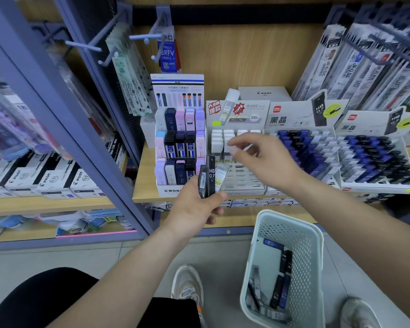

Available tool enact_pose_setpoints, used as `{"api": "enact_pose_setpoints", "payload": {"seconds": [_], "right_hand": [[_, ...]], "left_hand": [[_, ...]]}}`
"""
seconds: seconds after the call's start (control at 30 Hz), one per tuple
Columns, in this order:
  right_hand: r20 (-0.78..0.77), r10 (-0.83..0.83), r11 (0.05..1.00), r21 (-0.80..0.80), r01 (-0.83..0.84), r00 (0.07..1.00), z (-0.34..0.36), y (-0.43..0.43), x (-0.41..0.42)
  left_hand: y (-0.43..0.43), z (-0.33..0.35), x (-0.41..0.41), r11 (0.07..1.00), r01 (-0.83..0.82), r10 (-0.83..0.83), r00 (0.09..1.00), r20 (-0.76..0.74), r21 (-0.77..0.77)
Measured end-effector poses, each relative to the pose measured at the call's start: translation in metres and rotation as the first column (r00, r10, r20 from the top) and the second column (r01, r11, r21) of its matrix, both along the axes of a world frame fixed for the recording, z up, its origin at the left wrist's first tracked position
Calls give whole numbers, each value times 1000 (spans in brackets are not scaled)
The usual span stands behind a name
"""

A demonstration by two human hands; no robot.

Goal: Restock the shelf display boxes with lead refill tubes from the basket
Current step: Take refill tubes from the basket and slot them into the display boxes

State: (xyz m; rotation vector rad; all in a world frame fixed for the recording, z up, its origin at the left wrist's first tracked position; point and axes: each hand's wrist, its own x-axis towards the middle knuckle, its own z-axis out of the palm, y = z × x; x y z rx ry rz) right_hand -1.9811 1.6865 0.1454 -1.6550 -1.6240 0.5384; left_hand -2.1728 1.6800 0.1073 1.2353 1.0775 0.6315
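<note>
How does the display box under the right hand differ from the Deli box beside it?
The middle box holds white-capped tubes; the Deli box holds blue and black tubes. The middle box's front rows stand empty; the Deli box has tubes down to its front. Both are white stepped boxes on one shelf.

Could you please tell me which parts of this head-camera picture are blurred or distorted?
Head view: the right hand is motion-blurred at its fingertips; the black tube in the left hand reads HB 0.7 sharply; the purple shelf post bows from wide-angle distortion; packets at the left edge smear.
</note>
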Motion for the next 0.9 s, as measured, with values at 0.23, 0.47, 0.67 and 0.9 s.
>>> {"api": "enact_pose_setpoints", "payload": {"seconds": [0.23,0.47,0.67,0.9], "right_hand": [[-227,194,971,-93,-219,954,1,-7,-16],[-328,73,990,-93,-109,942,-5,-20,-1],[-341,-51,995,-101,17,939,-3,-46,16],[-480,-193,978,-169,126,856,20,-76,54]], "left_hand": [[-6,4,9,995,84,-84,996,-5,45],[-9,4,9,990,127,-125,992,-31,56],[-10,3,18,987,123,-117,991,-69,99],[-12,13,47,981,109,-106,994,-31,159]]}}
